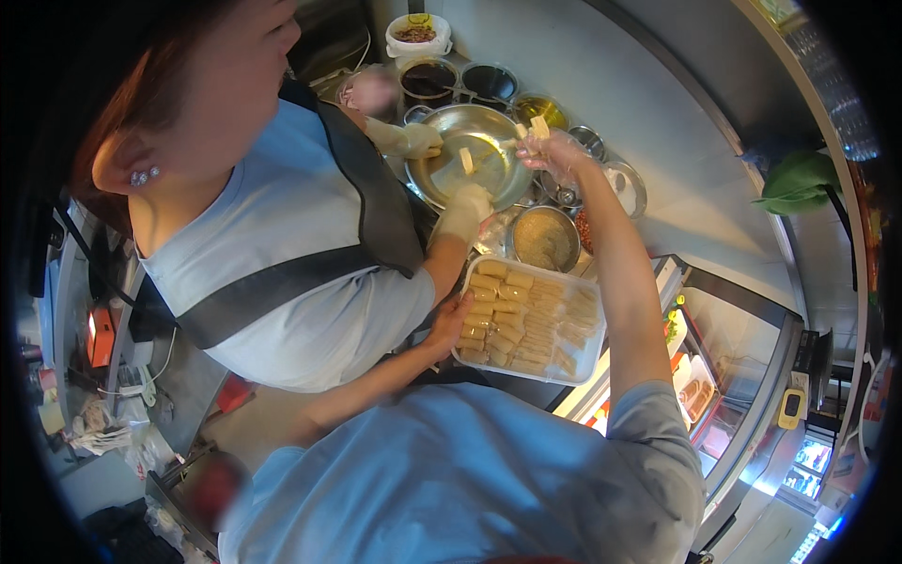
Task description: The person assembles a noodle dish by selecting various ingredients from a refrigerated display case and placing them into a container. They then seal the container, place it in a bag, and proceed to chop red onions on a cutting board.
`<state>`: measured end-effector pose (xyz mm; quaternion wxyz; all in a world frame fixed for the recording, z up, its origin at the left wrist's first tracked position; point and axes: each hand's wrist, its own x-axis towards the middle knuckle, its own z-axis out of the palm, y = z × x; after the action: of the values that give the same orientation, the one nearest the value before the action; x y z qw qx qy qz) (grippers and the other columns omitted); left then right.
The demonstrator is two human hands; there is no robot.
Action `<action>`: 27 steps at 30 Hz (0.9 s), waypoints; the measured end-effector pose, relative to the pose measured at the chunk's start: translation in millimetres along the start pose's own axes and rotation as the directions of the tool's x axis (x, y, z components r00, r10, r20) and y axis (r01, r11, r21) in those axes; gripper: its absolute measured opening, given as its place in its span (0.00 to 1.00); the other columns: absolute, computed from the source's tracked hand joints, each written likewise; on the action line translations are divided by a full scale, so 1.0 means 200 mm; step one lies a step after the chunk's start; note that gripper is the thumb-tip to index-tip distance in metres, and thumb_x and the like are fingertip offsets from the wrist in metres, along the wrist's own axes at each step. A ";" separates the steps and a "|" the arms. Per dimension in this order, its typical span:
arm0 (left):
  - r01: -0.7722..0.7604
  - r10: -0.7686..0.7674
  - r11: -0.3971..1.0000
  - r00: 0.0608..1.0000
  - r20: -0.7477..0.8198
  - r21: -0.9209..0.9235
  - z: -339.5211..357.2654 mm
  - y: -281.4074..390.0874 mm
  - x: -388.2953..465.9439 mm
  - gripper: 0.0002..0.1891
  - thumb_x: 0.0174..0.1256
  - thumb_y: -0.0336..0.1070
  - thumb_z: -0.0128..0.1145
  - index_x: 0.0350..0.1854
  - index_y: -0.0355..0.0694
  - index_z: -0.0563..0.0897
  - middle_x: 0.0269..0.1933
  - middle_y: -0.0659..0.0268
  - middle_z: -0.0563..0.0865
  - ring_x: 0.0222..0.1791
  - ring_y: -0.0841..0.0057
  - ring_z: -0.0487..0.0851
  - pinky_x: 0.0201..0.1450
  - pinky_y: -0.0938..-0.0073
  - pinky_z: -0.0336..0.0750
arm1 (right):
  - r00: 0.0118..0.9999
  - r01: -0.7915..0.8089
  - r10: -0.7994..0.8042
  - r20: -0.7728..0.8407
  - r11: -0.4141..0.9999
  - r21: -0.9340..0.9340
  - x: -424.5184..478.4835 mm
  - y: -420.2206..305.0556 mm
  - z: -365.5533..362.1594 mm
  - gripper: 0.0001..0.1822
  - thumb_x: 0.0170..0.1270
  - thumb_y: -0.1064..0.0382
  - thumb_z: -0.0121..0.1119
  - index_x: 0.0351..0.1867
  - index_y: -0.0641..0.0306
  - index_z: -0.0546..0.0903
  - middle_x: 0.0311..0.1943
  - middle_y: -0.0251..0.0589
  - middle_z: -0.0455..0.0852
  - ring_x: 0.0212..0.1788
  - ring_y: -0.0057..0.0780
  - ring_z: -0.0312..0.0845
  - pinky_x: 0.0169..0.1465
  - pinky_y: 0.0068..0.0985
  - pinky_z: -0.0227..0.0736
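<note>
My left hand (449,324) grips the left edge of a white plastic tray (590,366). Pale rolled food pieces (520,278) and thin flat strips (539,317) lie in rows inside it. My right hand (557,155), in a clear plastic glove, pinches pale food pieces (539,127) at the right rim of a large steel basin (486,116). One more pale piece (466,161) is in the basin. A co-worker's gloved hands, one at the basin's left side (421,141) and one at its near rim (468,204), are beside mine.
Behind the basin stand containers of dark sauce (428,76), dark liquid (490,82) and yellow oil (541,109). A steel bowl of pale crumbs (542,236) sits beyond the tray. The co-worker (303,233) stands close on my left. A lit display case (733,338) is at the right.
</note>
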<state>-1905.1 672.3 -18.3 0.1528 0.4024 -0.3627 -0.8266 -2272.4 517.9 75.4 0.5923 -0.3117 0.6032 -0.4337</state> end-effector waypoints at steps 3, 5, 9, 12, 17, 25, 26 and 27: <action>0.001 0.000 0.999 1.000 -0.014 0.039 -0.03 -0.01 0.01 0.27 0.77 0.58 0.47 0.59 0.36 0.78 0.51 0.64 0.84 0.51 0.79 0.79 0.58 0.75 0.72 | 0.983 -0.002 0.002 -0.181 1.000 0.000 0.12 -0.01 0.04 0.21 0.71 0.59 0.61 0.59 0.68 0.75 0.51 0.45 0.81 0.51 0.32 0.80 0.52 0.24 0.80; 0.015 -0.015 1.000 1.000 -0.024 0.021 -0.04 -0.01 0.01 0.28 0.77 0.58 0.47 0.59 0.36 0.78 0.52 0.63 0.84 0.53 0.79 0.78 0.60 0.75 0.69 | 0.979 -0.053 0.032 -0.200 0.994 -0.100 0.16 -0.04 0.06 0.19 0.71 0.57 0.60 0.57 0.67 0.76 0.50 0.43 0.81 0.48 0.29 0.78 0.47 0.23 0.79; -0.045 0.047 0.996 0.999 -0.028 0.078 -0.05 -0.01 0.01 0.29 0.77 0.58 0.47 0.62 0.35 0.76 0.56 0.61 0.83 0.56 0.78 0.76 0.62 0.74 0.68 | 0.986 -0.102 0.087 -0.141 0.989 -0.103 0.17 -0.04 0.05 0.18 0.71 0.53 0.59 0.53 0.63 0.79 0.41 0.36 0.84 0.36 0.20 0.77 0.40 0.20 0.76; -0.032 0.037 0.992 0.998 -0.046 0.118 -0.12 -0.09 0.08 0.29 0.77 0.57 0.47 0.64 0.34 0.75 0.58 0.59 0.82 0.56 0.76 0.77 0.62 0.73 0.68 | 0.969 -0.099 0.088 -0.232 0.994 -0.037 0.11 -0.09 0.15 0.16 0.71 0.51 0.59 0.50 0.60 0.80 0.35 0.32 0.84 0.30 0.17 0.76 0.38 0.18 0.75; -0.046 0.046 0.992 0.999 0.007 0.117 -0.09 -0.06 0.07 0.29 0.77 0.55 0.48 0.66 0.35 0.74 0.59 0.57 0.82 0.56 0.74 0.77 0.61 0.72 0.69 | 0.950 -0.034 0.075 -0.304 0.990 0.137 0.14 0.00 0.06 0.16 0.71 0.56 0.60 0.53 0.62 0.79 0.45 0.38 0.83 0.38 0.23 0.80 0.40 0.18 0.77; -0.097 0.109 0.976 0.993 -0.051 0.193 -0.12 -0.15 0.11 0.29 0.76 0.59 0.49 0.61 0.35 0.76 0.54 0.62 0.83 0.52 0.78 0.79 0.59 0.75 0.71 | 0.974 0.157 -0.098 -0.206 0.943 0.292 0.25 0.08 0.03 0.17 0.72 0.58 0.58 0.56 0.66 0.77 0.50 0.42 0.81 0.44 0.30 0.82 0.44 0.23 0.81; -0.104 0.112 0.980 0.993 -0.040 0.167 -0.12 -0.16 0.11 0.29 0.75 0.59 0.49 0.61 0.35 0.76 0.54 0.62 0.83 0.53 0.78 0.79 0.59 0.75 0.71 | 0.972 0.135 -0.069 -0.224 0.946 0.294 0.25 0.09 0.02 0.17 0.73 0.58 0.57 0.56 0.66 0.77 0.49 0.42 0.82 0.44 0.30 0.82 0.44 0.23 0.81; -0.110 0.116 0.984 0.992 -0.039 0.140 -0.13 -0.16 0.10 0.29 0.75 0.59 0.49 0.61 0.36 0.76 0.54 0.62 0.83 0.53 0.78 0.79 0.59 0.75 0.71 | 0.972 0.108 -0.037 -0.232 0.948 0.299 0.25 0.07 0.03 0.17 0.74 0.58 0.55 0.56 0.67 0.77 0.48 0.43 0.82 0.44 0.31 0.82 0.44 0.24 0.82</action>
<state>-1897.1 670.8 -63.1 0.1799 0.4102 -0.4372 -0.7799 -2268.8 478.0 40.2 0.5458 -0.1865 0.5787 -0.5766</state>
